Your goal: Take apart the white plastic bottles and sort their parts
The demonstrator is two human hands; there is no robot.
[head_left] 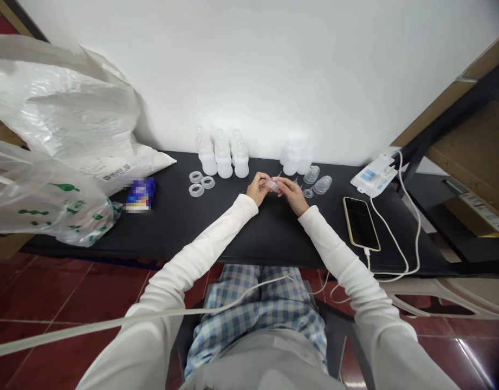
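Note:
My left hand (257, 189) and my right hand (293, 196) meet over the middle of the black table. Between their fingertips is a translucent bottle collar ring (272, 186), pinched from both sides. A small clear tip rises above it, perhaps a nipple, partly covered by fingers. Just right of my right hand lie clear dome caps (323, 185) and a clear silicone nipple (308, 193). Several white bottle bodies (291, 157) stand behind. To the left are three more collar rings (196, 190) and several baby bottles with clear domed tops (223, 154).
Large plastic bags (70, 119) and a blue packet (140, 195) occupy the left side. On the right, a phone (361, 223) is plugged into a cable (389, 238) near a white power strip (375, 174). Another cable crosses above my lap. A white wall (265, 70) borders the table's back.

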